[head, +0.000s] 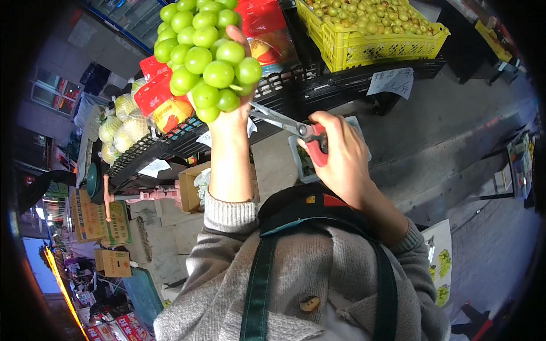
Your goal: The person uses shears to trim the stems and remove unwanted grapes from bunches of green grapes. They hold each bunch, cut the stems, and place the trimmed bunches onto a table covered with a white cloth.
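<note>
My left hand (237,110) is raised at the top, supporting a large bunch of green grapes (200,59) that hides most of its palm and fingers. In my right hand (346,157) is a pair of spring-loaded snips (298,127) with red handles. Their grey blades are slightly apart and point left, the tips close to the lower right of the bunch, beside my left wrist. Whether the tips touch anything is unclear. Below my right hand, partly covered by it, stands a clear plastic tub (293,149) with something dark green inside.
A yellow plastic crate (341,55) of small green-brown fruits (367,17) tops the black display stand (298,91). Red fruit packages (149,96) and net-wrapped pale round fruits (123,123) sit left. Cardboard boxes (113,264) stand lower left. Grape bunches (444,262) lie on a white surface, lower right.
</note>
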`<state>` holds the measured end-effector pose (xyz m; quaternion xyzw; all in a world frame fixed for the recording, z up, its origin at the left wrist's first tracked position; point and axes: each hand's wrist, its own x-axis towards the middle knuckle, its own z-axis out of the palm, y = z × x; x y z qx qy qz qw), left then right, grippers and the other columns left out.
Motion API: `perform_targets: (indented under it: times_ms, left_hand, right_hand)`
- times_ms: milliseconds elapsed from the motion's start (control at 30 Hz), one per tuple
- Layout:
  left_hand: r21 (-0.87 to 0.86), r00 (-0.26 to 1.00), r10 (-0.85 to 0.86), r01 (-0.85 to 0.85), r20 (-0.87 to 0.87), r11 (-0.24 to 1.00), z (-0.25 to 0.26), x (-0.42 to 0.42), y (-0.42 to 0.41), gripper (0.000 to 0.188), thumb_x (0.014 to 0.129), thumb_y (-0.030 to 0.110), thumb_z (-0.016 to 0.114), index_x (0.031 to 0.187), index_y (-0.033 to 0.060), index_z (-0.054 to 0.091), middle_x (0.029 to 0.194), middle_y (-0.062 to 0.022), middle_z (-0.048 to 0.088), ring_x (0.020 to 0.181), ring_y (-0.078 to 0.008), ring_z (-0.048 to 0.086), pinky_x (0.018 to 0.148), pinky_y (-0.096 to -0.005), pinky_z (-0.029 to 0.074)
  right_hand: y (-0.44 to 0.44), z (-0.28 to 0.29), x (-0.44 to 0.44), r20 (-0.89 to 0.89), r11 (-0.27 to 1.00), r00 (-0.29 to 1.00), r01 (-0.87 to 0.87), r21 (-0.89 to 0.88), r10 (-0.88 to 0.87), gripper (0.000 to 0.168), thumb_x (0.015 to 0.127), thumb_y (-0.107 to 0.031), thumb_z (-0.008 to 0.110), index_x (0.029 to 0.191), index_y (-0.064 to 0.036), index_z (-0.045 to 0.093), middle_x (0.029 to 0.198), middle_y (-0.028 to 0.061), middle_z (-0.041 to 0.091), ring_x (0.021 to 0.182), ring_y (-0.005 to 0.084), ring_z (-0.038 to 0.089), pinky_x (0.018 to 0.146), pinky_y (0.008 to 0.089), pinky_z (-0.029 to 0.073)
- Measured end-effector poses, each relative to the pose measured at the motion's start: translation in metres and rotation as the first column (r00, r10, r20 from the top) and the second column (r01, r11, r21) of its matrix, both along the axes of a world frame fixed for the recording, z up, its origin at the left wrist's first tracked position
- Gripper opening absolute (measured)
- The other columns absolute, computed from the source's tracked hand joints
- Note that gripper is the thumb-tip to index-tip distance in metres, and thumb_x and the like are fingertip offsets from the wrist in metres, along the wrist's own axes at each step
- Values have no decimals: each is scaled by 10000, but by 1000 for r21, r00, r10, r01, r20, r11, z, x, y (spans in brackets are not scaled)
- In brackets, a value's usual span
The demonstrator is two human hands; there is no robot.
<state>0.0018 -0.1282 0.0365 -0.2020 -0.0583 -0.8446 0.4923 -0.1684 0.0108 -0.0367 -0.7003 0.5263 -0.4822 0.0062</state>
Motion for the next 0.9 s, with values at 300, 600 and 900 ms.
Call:
perform_targets:
  times_ms: [300,600,900]
  left_hand:
    - [-65,994,-113,113,5,991,10,-1,14,519,909,411,642,1323,116,539,1320,-110,566,1220,-317,568,925,-458,535]
    - [-102,956,-285,277,-66,955,14,-12,10,738,900,236,663,1523,83,298,1438,-119,409,1117,-270,618,918,-375,572]
    - [-235,970,-237,218,-57,947,11,-27,11,715,889,203,650,1529,165,334,1606,-52,236,1114,-278,633,835,-397,622]
  right_hand:
    - [-11,5,-13,-24,983,996,86,-162,-91,462,708,-39,784,1131,-96,608,831,82,602,731,294,609,674,392,485]
    - [-18,34,-32,-219,912,933,196,-360,-287,305,837,-209,642,1141,-190,626,764,16,479,664,191,513,614,344,380]
    - [-18,34,-41,-245,898,925,175,-403,-291,345,890,-279,623,1230,-221,607,773,-3,443,663,169,472,618,332,361]
